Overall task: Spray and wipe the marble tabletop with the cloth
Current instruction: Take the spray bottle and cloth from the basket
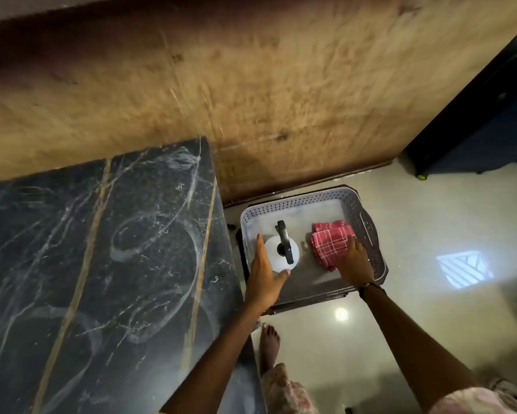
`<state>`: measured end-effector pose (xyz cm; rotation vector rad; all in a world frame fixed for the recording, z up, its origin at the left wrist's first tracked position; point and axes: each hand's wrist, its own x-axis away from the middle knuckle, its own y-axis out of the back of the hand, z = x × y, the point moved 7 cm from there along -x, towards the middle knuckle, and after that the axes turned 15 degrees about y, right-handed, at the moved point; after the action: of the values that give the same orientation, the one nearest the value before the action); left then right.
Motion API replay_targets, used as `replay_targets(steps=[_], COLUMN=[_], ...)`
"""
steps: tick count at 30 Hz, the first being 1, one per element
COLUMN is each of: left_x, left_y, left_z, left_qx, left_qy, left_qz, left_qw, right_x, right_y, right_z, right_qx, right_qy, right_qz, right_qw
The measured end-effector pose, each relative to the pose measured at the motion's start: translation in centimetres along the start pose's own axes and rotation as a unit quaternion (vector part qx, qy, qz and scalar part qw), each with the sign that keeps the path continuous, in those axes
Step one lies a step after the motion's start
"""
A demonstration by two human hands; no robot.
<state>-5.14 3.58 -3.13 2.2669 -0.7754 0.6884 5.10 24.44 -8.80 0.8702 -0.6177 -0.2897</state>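
The dark marble tabletop [102,249] with gold veins and pale wipe streaks fills the left. To its right, lower down, a white perforated basket [296,201] holds a white spray bottle [281,252] with a black nozzle and a folded red checked cloth [330,240]. My left hand [263,276] wraps around the bottle, fingers along its left side and thumb at its near edge. My right hand [354,264] lies on the cloth's near right part with fingers stretched flat over it.
The basket sits on a dark stool or tray [311,297] above a glossy pale floor [430,234]. A brown wall [251,85] rises behind. A dark blue cabinet [475,115] stands at the right. My bare foot [269,342] is by the table's edge.
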Motion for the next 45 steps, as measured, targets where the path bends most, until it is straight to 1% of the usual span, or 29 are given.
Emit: replay_targets(steps=[2, 4, 6, 8, 10, 11, 14, 16, 18, 19, 22, 24, 26, 28, 29, 31, 34, 37, 38, 41, 43, 45], left_x=[-1.7, -3.3, -4.4, -5.3, -6.2, -6.4, -5.8, -5.1, -4.1, -3.3, 0.3, 3.5, 6.9, 10.1, 11.6, 14.1, 17.4, 20.8, 21.8, 24.6, 26.1, 27.2], left_y=[-0.5, -0.9, -1.8, -2.4, -2.5, -2.5, -2.7, -3.0, -2.9, -2.4, 0.6, 3.6, 6.8, 10.1, 11.7, 14.8, 19.6, 24.3, 26.0, 30.7, 33.5, 35.7], left_z=[-0.4, -0.6, -0.5, -0.5, -0.3, -0.3, -1.3, -2.4, -3.5, -4.2, -6.6, -7.9, -8.8, -8.8, -8.4, -6.4, -1.7, 2.9, 4.6, 9.5, 13.0, 16.1], left_qx=[-0.022, -0.054, -0.044, -0.028, -0.019, -0.013, 0.025, 0.018, -0.001, 0.007, 0.074, 0.109, 0.128, 0.140, 0.150, 0.180, 0.181, 0.187, 0.194, 0.197, 0.186, 0.175], left_qy=[-0.010, -0.014, -0.019, -0.028, -0.034, -0.038, -0.068, -0.102, -0.122, -0.132, -0.155, -0.199, -0.243, -0.266, -0.262, -0.218, -0.133, -0.110, -0.095, -0.061, -0.046, -0.033], left_qz=[-0.022, -0.041, -0.038, -0.034, -0.055, -0.066, -0.084, -0.072, -0.053, -0.046, -0.042, -0.064, -0.076, -0.061, -0.054, -0.049, -0.091, -0.125, -0.130, -0.146, -0.168, -0.192], left_qw=[0.999, 0.998, 0.998, 0.999, 0.998, 0.997, 0.994, 0.992, 0.991, 0.990, 0.984, 0.972, 0.959, 0.952, 0.952, 0.958, 0.970, 0.968, 0.968, 0.968, 0.967, 0.965], right_x=[-1.3, -2.2, -2.9, -3.4, -3.6, -3.8, -3.9, -3.4, -2.6, -2.0, 0.3, 2.4, 4.7, 7.4, 8.7, 10.9, 13.5, 15.6, 16.4, 19.0, 20.8, 22.3], right_y=[0.1, -0.3, -0.9, -1.0, -1.0, -0.9, -0.5, -0.2, 0.3, 0.6, 2.0, 3.3, 4.6, 5.5, 5.7, 4.9, 1.6, -2.8, -4.5, -9.3, -12.7, -15.7], right_z=[-1.1, -2.0, -3.0, -3.9, -4.7, -4.8, -4.1, -3.3, -2.0, -1.3, 1.7, 4.4, 7.3, 11.2, 13.4, 17.4, 24.3, 32.2, 34.7, 41.3, 45.4, 48.6], right_qx=[-0.022, -0.057, -0.068, -0.033, -0.035, -0.044, -0.102, -0.159, -0.187, -0.198, -0.273, -0.340, -0.417, -0.481, -0.511, -0.570, -0.651, -0.716, -0.727, -0.742, -0.764, -0.776], right_qy=[-0.014, -0.043, -0.069, -0.090, -0.121, -0.120, -0.054, -0.020, 0.004, 0.010, 0.027, 0.034, 0.034, 0.040, 0.044, 0.045, 0.027, 0.022, 0.022, 0.021, 0.019, 0.022], right_qz=[-0.036, -0.044, -0.059, -0.067, -0.081, -0.089, -0.100, -0.092, -0.078, -0.069, -0.057, -0.058, -0.070, -0.074, -0.070, -0.053, -0.003, 0.051, 0.063, 0.097, 0.131, 0.154], right_qw=[0.999, 0.996, 0.994, 0.993, 0.989, 0.988, 0.988, 0.983, 0.979, 0.978, 0.960, 0.938, 0.906, 0.872, 0.855, 0.819, 0.758, 0.696, 0.684, 0.663, 0.632, 0.611])
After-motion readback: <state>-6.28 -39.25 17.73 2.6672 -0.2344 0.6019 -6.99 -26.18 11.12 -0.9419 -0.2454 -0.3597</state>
